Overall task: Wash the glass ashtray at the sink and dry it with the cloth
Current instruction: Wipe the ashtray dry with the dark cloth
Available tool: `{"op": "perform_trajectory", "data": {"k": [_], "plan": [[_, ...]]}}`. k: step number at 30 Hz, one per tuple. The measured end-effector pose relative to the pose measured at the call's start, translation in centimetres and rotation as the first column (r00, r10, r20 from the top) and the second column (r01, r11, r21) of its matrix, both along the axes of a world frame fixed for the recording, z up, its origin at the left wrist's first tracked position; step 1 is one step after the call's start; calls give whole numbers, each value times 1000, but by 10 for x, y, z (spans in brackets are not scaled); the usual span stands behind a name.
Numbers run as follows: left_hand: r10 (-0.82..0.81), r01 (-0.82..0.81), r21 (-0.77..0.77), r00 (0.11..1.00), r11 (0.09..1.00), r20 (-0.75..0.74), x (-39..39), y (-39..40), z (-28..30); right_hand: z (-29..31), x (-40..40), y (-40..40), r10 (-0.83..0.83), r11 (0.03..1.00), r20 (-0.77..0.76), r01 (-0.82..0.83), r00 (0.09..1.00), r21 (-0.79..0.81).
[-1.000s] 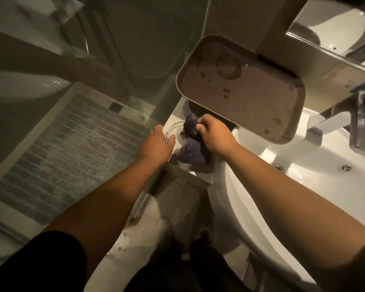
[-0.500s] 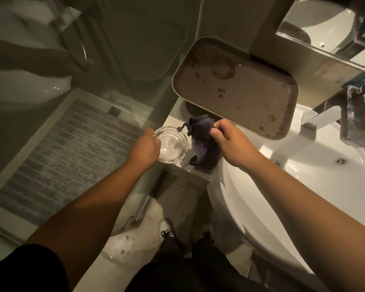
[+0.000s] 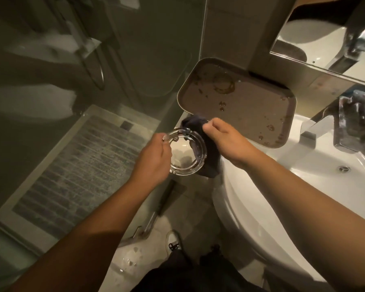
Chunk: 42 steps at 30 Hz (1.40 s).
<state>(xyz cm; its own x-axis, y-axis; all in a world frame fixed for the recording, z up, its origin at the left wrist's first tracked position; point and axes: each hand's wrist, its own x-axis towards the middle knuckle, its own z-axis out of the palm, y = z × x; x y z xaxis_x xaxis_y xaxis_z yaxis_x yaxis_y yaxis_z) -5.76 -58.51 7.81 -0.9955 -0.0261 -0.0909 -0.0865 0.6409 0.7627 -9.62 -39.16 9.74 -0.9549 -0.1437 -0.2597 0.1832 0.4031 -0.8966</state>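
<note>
Left of the sink [image 3: 293, 165], off its rim, the left hand [image 3: 154, 159] grips the glass ashtray [image 3: 188, 152] by its edge; the right hand [image 3: 223, 140] pinches the dark cloth [image 3: 209, 161] just behind it. Drying seems underway; next, the cloth likely needs pressing into the bowl.

Clear round glass ashtray [image 3: 187, 153] tilted, held off counter; dark cloth [image 3: 207, 148] bunched against its right rim

bare forearms, black trousers [image 3: 198, 275], white lace-up shoe [image 3: 173, 242]
</note>
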Motion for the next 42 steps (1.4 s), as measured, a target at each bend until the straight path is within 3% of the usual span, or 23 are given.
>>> {"op": "perform_trajectory", "data": {"k": [2, 6, 12, 17, 23, 27, 32, 35, 38, 42], "plan": [[-14, 14, -1, 1000, 1000, 14, -1, 1, 6, 6, 0, 1, -42, 963, 90, 64, 995, -261], [-80, 82, -93, 996, 992, 26, -6, 5, 15, 18, 1, 8, 10, 928, 98, 27, 995, -371], [-199, 194, -194, 980, 962, -11, -13, 15, 25, 25, -1, 11, 67, 950, 123, -26, 990, -312], [-150, 128, -199, 983, 972, -102, -11, 27, 28, 25, 3, 8, 55, 984, 14, -52, 998, -170], [-59, 33, -124, 975, 992, -215, -7, 40, 23, 11, 17, 0, -232, 963, -89, 216, 969, -160], [55, -63, -28, 971, 998, -231, -8, 49, 16, -1, 35, -11, -482, 852, -50, 455, 875, -259], [244, -211, 183, 953, 960, -182, -2, 73, 12, -7, 49, -26, -635, 731, 28, 612, 772, -303], [225, -200, 260, 972, 945, -73, 8, 80, 8, -4, 46, -12, -583, 781, -39, 547, 811, -300], [66, -71, 301, 997, 951, 26, 2, 72, 13, 7, 34, 16, -458, 871, -136, 412, 879, -270], [-164, 126, 322, 982, 938, 95, -24, 61, 35, 32, 12, 49, -92, 995, -233, 82, 968, -53]]}}
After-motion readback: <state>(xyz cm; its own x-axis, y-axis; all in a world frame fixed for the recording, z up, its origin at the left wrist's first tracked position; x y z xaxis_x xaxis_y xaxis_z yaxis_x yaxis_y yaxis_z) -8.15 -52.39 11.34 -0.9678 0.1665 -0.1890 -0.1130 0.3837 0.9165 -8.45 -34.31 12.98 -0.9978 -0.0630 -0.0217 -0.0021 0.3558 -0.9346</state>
